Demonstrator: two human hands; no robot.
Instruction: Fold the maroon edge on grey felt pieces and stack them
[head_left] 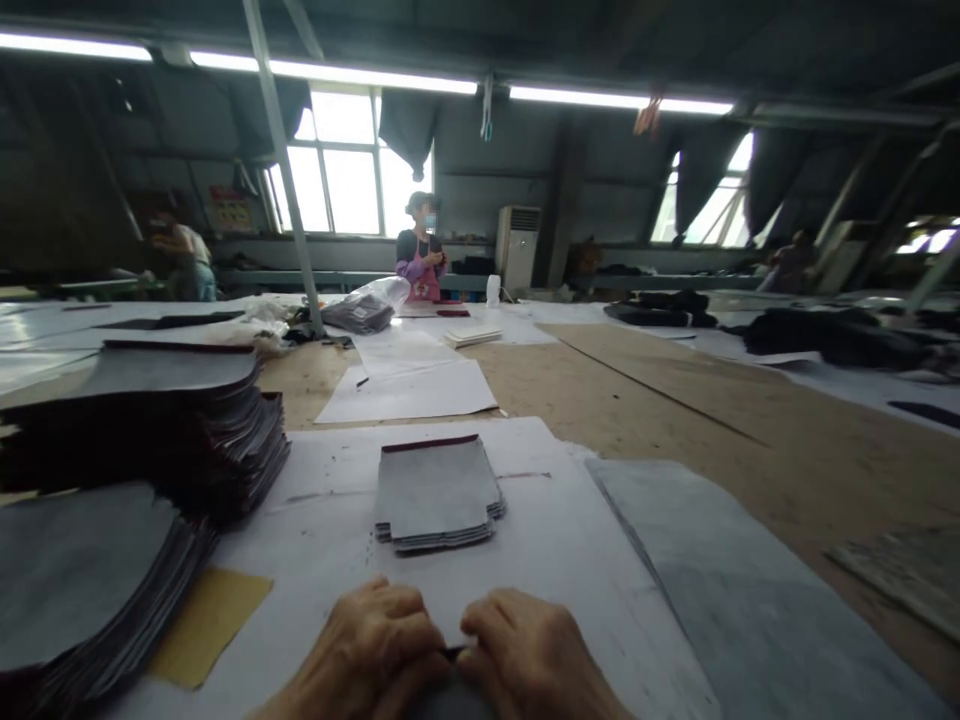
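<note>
My left hand [375,640] and my right hand [525,645] are side by side at the bottom centre, fingers curled and closed on a dark grey piece [450,697], mostly hidden between them. Its dark edge shows in the gap between my fingertips. Just beyond my hands, a small stack of grey cut pieces [435,490] with a dark red far edge and notched near corners lies on white paper [322,540].
Tall stacks of grey and dark pieces [172,420] [82,580] stand at the left beside a yellow card [214,625]. A grey sheet [720,570] lies right. Farther back are white sheets [412,390], a bagged bundle [367,305], a pole [281,150] and a person in a pink apron [424,260].
</note>
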